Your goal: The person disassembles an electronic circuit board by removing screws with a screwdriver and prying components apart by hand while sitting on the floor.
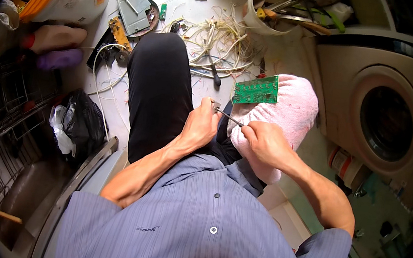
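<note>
Over lap: left hand [199, 125] grip pinching small metal part [216, 105]; right hand [265, 142] grip clenched on thin probe [229, 117]; green circuit board [257, 89] on pink towel [295, 111].

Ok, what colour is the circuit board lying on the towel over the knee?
Green, with small pale markings. The circuit board lies on a pink towel; the head view shows it.

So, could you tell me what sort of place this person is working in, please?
Most likely an informal appliance repair workshop. A front-loading washing machine stands at the right, a green circuit board rests on a pink towel on the person's knee, and loose wires and a tub of hand tools lie about the floor.
</note>
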A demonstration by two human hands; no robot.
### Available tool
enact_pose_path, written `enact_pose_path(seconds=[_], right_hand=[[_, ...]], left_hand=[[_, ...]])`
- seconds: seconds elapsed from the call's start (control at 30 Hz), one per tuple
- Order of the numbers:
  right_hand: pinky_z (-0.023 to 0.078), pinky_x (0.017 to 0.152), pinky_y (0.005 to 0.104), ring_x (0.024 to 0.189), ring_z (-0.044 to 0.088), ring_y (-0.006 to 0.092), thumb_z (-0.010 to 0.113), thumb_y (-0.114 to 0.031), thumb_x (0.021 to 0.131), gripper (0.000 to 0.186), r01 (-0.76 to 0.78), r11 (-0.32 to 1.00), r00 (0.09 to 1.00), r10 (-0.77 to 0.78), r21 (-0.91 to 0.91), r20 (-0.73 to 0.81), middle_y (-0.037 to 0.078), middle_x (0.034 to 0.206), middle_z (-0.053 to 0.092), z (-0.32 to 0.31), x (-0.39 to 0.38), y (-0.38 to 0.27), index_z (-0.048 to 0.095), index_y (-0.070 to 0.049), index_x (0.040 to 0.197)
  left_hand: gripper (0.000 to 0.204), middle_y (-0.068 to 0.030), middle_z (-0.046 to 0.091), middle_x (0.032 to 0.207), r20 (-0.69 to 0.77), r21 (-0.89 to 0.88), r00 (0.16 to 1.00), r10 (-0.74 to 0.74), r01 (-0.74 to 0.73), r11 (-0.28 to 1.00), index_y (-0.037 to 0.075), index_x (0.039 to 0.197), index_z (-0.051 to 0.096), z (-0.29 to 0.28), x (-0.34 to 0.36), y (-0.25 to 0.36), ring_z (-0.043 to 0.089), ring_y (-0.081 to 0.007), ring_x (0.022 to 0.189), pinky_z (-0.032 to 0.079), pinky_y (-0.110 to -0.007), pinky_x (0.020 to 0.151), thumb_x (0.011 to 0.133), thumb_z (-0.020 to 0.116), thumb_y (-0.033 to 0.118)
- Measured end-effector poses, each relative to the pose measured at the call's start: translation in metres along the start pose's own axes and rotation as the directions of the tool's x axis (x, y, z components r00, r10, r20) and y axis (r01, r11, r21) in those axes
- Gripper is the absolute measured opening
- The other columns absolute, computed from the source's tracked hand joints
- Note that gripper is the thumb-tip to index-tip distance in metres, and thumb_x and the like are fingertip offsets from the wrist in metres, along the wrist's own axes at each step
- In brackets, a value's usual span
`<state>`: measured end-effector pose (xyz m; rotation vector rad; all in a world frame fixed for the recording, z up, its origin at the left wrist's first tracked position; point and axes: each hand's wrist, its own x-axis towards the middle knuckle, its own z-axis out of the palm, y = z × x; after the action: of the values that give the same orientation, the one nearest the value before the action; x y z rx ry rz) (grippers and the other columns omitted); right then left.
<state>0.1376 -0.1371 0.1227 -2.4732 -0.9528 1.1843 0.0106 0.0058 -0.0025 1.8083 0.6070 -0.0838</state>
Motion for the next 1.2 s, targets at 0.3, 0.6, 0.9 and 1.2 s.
enact_pose_path(seconds=[0.3, 0.6, 0.9, 1.2], right_hand=[[0.054, 0.057, 0.0523, 0.062, 0.067, 0.0430, 0.059, -0.030, 0.098, 0.036, 0.173, 0.913, 0.982, -0.188, -0.369, -0.004, 0.021, 0.065, 0.065, 0.001, 0.007, -0.005, 0.061, -0.001, 0.077], [0.055, 0.057, 0.0502, 0.062, 0.068, 0.0402, 0.058, -0.028, 0.098, 0.034, 0.231, 0.894, 0.973, -0.224, -0.384, 0.065, 0.021, 0.064, 0.065, -0.006, 0.013, -0.003, 0.062, 0.000, 0.079], [0.055, 0.050, 0.0400, 0.053, 0.065, 0.0285, 0.060, -0.018, 0.088, 0.017, 0.351, 0.685, 0.909, -0.413, -0.638, 0.057, 0.014, 0.068, 0.063, -0.005, 0.008, -0.008, 0.061, -0.003, 0.080], [0.050, 0.045, 0.0370, 0.054, 0.064, 0.0243, 0.063, -0.012, 0.081, 0.007, 0.392, 0.695, 0.798, -0.583, -0.603, -0.153, 0.008, 0.066, 0.059, -0.011, 0.011, -0.009, 0.059, -0.008, 0.077]], left_hand=[[0.028, -0.0317, 0.064, 0.078, -0.075, -0.061, 0.997, 0.036, -0.040, 0.997, -0.008, 0.110, 0.045, 0.003, -0.002, -0.008, 0.065, -0.0514, 0.075, 0.051, -0.055, 0.063, 0.092, 0.061, 0.008], [0.030, -0.0321, 0.064, 0.078, -0.059, -0.030, 0.998, 0.015, -0.017, 0.999, -0.009, 0.110, 0.044, 0.005, -0.007, -0.010, 0.065, -0.0513, 0.074, 0.051, -0.056, 0.063, 0.091, 0.061, 0.007], [0.027, -0.0261, 0.065, 0.079, -0.101, 0.008, 0.995, 0.008, -0.008, 1.000, -0.005, 0.106, 0.047, 0.012, -0.006, -0.018, 0.066, -0.0466, 0.074, 0.051, -0.050, 0.062, 0.091, 0.064, 0.010], [0.029, -0.0259, 0.066, 0.082, -0.077, -0.052, 0.995, -0.064, 0.060, 0.997, -0.005, 0.109, 0.050, 0.010, -0.001, -0.006, 0.067, -0.0445, 0.077, 0.052, -0.049, 0.067, 0.093, 0.065, 0.015]])
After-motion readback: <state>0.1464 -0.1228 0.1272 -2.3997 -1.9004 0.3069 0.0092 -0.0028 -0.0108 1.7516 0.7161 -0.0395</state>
